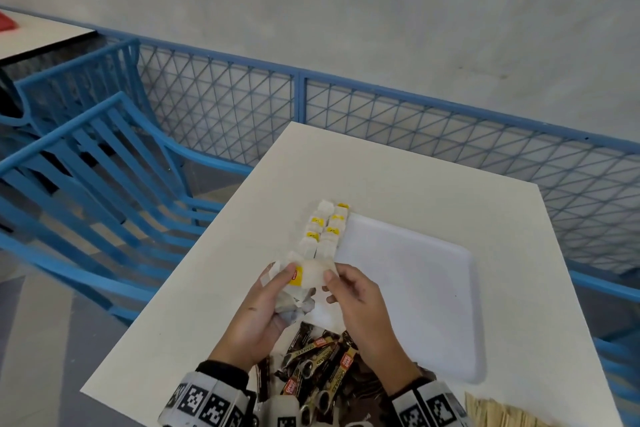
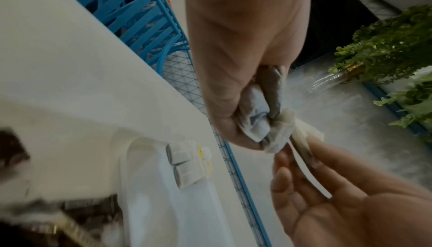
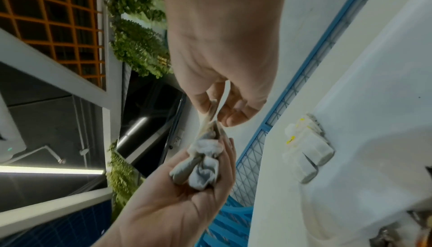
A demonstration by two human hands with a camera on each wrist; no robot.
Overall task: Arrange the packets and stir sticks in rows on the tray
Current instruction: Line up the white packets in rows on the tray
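Left hand: the left hand (image 1: 258,308) is curled round a small bunch of white packets (image 1: 294,302), holding them above the table (image 1: 433,180); the bunch (image 3: 203,164) sits crumpled in the palm.
Right hand: the right hand (image 1: 353,291) pinches one white packet with a yellow label (image 1: 308,274) by its edge, thumb and forefinger closed on it, right against the left hand's thumb.
Step in hand: by my reading, one packet is being drawn out of the bunch to go next in the row.
Row so far: white packets with yellow labels (image 1: 325,229) lie in two short columns just beyond the fingertips of both hands, at the left edge of the tray (image 1: 415,288); whether every one lies inside the rim I cannot tell.
Tray: it lies to the right of the right hand, most of it bare.
Brown packets: a loose heap of brown packets (image 1: 318,357) lies under the wrists, near the body.
Stir sticks: a bundle of pale sticks (image 1: 491,411) shows at the right wrist's outer side, partly cut off.
Doing it well: pull slowly so only one packet comes free; loosen the left grip a little, not so far that the rest drop.
Placement: set it flat, label up, edge to edge with the nearest packet.
Risk: thin packets may cling together or crease.
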